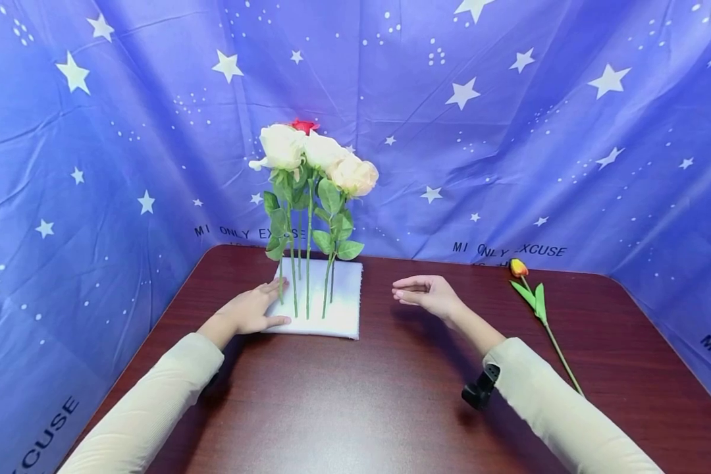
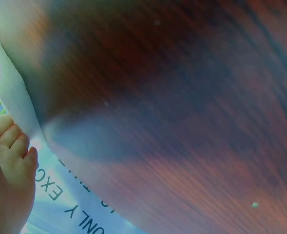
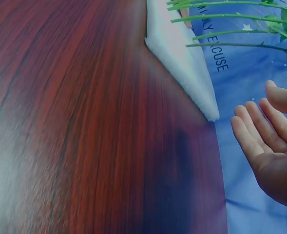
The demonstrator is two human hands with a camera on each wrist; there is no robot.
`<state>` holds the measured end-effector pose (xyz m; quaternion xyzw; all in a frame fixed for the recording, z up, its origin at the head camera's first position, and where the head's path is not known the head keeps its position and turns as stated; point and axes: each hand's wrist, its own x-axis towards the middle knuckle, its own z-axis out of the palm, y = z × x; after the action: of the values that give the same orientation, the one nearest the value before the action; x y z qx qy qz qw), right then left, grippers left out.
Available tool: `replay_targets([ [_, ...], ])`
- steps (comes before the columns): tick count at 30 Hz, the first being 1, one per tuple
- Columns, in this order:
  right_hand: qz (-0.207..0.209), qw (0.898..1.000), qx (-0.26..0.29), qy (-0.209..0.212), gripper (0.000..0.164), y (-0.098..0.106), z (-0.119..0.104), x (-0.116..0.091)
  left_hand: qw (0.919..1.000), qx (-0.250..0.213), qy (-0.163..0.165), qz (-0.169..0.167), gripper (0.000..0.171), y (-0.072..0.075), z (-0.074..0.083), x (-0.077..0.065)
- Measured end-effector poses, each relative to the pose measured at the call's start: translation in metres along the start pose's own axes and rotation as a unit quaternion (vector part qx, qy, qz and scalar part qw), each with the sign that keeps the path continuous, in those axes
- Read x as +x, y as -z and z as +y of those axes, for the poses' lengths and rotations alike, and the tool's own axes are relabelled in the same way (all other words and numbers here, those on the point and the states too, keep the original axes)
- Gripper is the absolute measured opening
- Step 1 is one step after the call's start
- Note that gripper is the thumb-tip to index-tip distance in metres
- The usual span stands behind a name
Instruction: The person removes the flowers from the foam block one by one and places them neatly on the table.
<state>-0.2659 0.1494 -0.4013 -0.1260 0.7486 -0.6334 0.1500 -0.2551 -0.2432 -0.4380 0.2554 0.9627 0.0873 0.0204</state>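
Observation:
A white foam board [image 1: 345, 299] lies on the table with several artificial roses standing upright in it. In front are white roses [image 1: 281, 147] and a pale peach rose [image 1: 355, 176]; a red rose [image 1: 304, 125] shows mostly hidden behind them. My left hand [image 1: 250, 309] rests on the board's left side, fingers spread and straight beside the stems. To the right of the board, my right hand [image 1: 429, 295] is held above the table with nothing in it. The right wrist view shows this right hand [image 3: 275, 146] with relaxed, slightly bent fingers and the palm visible.
An orange-yellow tulip [image 1: 536, 299] with green leaves lies on the right of the brown table [image 1: 308, 401], its lower stem end close to my right sleeve. A blue star-printed cloth [image 1: 403, 85] hangs around the table's back and sides. A black camera [image 1: 480, 390] sits at my right wrist.

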Motion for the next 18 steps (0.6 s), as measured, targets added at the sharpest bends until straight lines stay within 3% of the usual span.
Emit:
replay_targets([
  [18,0.004,1.000,0.003,0.010,0.037,-0.055,-0.009,0.032,1.0000,-0.002,0.009,-0.004,0.085,0.001,0.001,0.000],
])
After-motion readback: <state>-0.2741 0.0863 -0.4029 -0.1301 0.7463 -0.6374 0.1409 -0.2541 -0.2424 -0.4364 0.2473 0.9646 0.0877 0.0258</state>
